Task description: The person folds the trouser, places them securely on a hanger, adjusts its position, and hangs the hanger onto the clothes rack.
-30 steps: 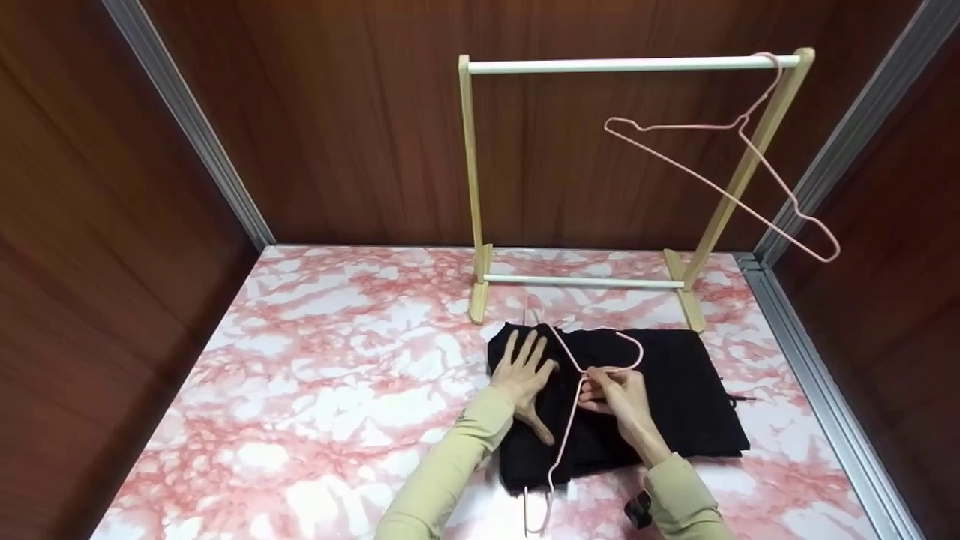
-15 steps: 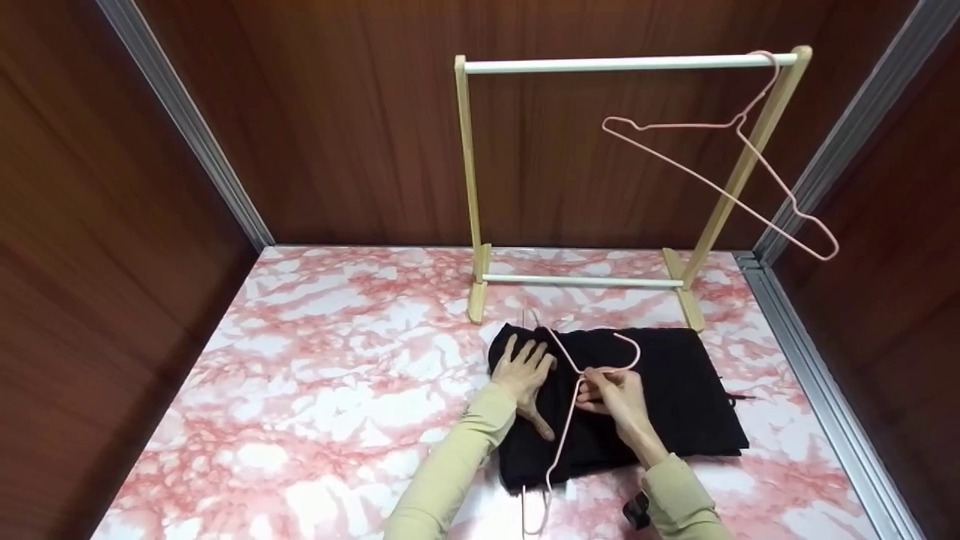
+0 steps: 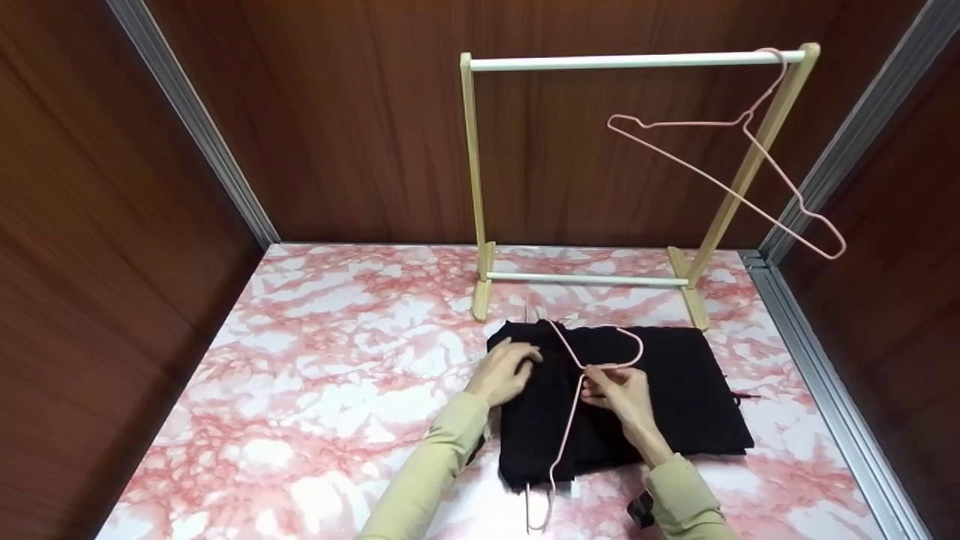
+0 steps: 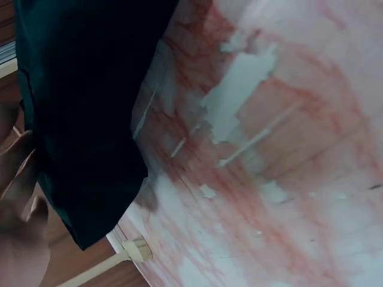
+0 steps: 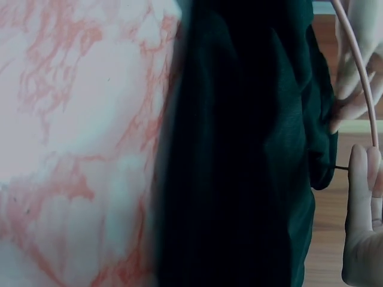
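A black folded garment [image 3: 675,405] lies on the table below the rack. Across its folded left part rests a pink wire hanger [image 3: 569,420], its hook pointing right and its two ends poking out past the cloth. My right hand [image 3: 622,397] pinches this hanger at the neck, just below the hook. On the garment's left edge sits my left hand [image 3: 501,373], fingers loosely bent and touching the cloth; in the left wrist view its fingers [image 4: 18,167] show beside the dark fabric. The hanger's bottom bar is mostly hidden under the folded cloth.
Behind the garment stands a rack with wooden posts [image 3: 476,165] and a white top rail [image 3: 637,61]. A second pink hanger [image 3: 694,123] hangs at the rail's right end. Brown wood-grain panels enclose the marbled red-and-white table [image 3: 322,360]. A thin dark cord [image 3: 746,395] sticks out at the garment's right end.
My left hand, earlier spread flat on the folded cloth, has drawn back to its left edge with fingers bent. My right hand keeps its pinch on the hanger, almost unmoved.
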Motion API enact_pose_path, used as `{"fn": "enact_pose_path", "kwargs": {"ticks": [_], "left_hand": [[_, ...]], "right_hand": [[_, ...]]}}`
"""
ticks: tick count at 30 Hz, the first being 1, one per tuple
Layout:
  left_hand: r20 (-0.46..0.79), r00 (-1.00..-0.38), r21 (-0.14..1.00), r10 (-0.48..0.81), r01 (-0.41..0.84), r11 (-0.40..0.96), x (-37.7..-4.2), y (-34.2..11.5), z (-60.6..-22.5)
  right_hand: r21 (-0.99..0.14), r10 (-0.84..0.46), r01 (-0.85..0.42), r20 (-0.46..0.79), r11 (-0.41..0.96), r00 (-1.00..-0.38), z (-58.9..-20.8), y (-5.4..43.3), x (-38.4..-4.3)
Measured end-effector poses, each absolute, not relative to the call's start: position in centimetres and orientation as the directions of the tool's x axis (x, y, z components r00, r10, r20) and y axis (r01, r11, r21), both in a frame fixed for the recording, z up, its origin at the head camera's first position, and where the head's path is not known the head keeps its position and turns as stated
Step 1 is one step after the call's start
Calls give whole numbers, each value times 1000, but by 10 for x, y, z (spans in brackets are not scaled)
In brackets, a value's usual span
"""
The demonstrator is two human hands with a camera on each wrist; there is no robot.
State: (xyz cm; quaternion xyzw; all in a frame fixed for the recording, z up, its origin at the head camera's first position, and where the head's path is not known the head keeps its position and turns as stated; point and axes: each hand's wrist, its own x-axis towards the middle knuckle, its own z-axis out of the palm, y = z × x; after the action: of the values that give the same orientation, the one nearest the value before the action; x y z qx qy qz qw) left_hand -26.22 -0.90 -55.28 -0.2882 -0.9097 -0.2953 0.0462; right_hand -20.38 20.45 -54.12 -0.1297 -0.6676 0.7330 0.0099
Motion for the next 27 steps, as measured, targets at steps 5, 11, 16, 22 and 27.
{"fn": "enact_pose_path", "kwargs": {"ticks": [5, 11, 16, 22, 27], "left_hand": [[377, -889, 681, 262, 457, 572, -256, -22, -550], [255, -953, 874, 163, 299, 383, -248, -34, -542], [214, -949, 928, 230, 272, 256, -244, -45, -544], [154, -958, 952, 240, 209, 224, -242, -52, -541], [129, -983, 933, 130, 164, 319, -242, -56, -538]], "right_hand": [[-994, 172, 105, -107, -22, -979, -536, 198, -202], [-979, -78, -87, 74, 183, -994, -529, 183, -200], [-937, -228, -214, 153, 277, -962, -529, 173, -199], [-899, -107, -234, 208, 369, -972, -536, 172, -202], [-871, 68, -87, 136, 484, -988, -545, 178, -208]]}}
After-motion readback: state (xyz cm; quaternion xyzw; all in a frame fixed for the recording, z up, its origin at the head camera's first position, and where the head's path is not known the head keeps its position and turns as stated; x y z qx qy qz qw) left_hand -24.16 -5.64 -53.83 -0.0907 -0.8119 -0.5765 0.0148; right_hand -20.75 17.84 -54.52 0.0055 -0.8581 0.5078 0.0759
